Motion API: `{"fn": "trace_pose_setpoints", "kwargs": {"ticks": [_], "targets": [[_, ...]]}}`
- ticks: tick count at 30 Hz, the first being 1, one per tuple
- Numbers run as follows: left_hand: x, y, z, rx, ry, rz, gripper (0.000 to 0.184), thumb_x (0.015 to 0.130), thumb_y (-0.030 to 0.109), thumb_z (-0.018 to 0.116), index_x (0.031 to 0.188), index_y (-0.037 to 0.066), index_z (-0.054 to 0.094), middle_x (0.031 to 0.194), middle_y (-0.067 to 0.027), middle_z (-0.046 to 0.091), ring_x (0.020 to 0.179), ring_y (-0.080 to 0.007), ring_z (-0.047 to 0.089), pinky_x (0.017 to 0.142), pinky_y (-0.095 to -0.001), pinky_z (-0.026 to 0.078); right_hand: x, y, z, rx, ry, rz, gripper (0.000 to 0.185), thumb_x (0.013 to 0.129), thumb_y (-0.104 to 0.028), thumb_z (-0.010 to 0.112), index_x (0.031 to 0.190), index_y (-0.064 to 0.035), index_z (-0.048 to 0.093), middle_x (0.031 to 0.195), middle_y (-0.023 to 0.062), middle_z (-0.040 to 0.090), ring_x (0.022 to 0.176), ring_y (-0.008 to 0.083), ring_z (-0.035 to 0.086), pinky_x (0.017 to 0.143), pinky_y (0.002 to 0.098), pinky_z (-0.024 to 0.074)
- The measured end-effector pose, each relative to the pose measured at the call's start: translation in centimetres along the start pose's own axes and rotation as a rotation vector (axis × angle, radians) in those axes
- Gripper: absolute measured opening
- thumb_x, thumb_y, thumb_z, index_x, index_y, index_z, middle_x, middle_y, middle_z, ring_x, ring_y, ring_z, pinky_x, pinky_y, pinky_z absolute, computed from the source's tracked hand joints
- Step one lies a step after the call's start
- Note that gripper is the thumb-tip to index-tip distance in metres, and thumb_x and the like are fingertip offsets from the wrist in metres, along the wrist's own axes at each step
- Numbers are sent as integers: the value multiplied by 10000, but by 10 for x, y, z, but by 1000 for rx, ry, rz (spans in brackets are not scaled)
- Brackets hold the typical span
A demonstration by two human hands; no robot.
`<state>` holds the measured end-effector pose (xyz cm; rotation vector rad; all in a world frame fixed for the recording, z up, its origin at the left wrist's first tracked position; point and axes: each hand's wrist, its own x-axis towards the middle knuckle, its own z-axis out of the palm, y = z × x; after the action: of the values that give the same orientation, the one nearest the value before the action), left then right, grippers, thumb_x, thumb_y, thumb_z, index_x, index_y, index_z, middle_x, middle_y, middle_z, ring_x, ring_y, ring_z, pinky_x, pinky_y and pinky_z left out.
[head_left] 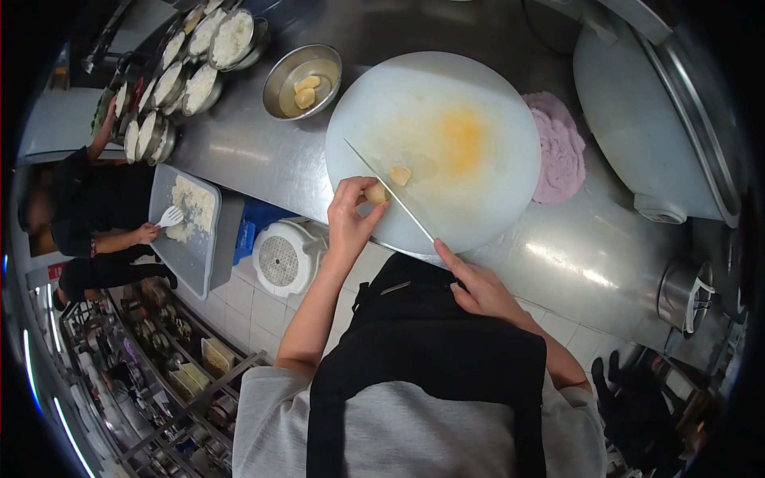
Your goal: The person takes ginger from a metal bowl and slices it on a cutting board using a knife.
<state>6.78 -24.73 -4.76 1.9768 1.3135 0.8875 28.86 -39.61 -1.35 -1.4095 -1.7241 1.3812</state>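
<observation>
My left hand [351,219] is closed around a peeled potato [377,193], pressing it on the round white cutting board [382,103]. In my right hand [482,288] is the handle of a long knife [410,211]. Its blade slants across the board, right against the held potato. Just beyond the blade lies a cut potato piece [400,176]. A metal bowl [272,97] stands to the left of the board, with several peeled potato pieces [305,95] in it. Orange and wet stains mark the board.
A crumpled pink cloth [558,147] touches the board's right edge. Several bowls of rice [233,38] stand at the far left. There a co-worker's hand [146,233] holds a white slotted spoon [170,216] over a grey tub [203,263]. A metal pot [681,299] stands at the right.
</observation>
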Motion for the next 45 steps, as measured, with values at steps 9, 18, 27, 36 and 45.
{"fn": "trace_pose_setpoints", "kwargs": {"ticks": [9,18,27,36,45], "targets": [[-1,-4,1,-141,35,-82,335,707,-31,739,1015,-8,610,1067,-84,577,970,-178,619,832,-322,587,-2,6,5,-60,9,-28,807,852,-22,531,1524,-289,174,857,186,546,825,354,603,815,429,469],[-5,-5,4,-118,75,-50,331,681,-55,731,990,-16,620,1036,-98,602,938,-191,630,805,-310,599,31,18,6,-23,97,-191,779,846,-12,525,1522,-223,200,871,192,554,793,386,574,810,450,461],[3,10,-15,7,131,71,352,681,19,716,1024,35,639,1040,-130,601,987,-298,575,848,-399,469,17,-3,-4,-291,82,-6,752,864,-42,558,1506,-286,252,838,146,485,707,347,593,662,463,486],[50,19,-34,535,-243,467,360,737,-14,660,1071,118,685,1029,-55,625,955,-264,555,885,-388,416,18,-15,-13,-483,125,33,724,860,-67,580,1490,-281,296,862,134,494,635,340,591,584,453,497],[70,-41,-48,316,72,84,115,734,48,706,847,35,694,700,-127,629,686,-276,637,634,-363,505,16,5,-23,-269,299,-30,713,851,-30,584,1484,-210,309,992,176,573,763,358,608,689,419,499]]}}
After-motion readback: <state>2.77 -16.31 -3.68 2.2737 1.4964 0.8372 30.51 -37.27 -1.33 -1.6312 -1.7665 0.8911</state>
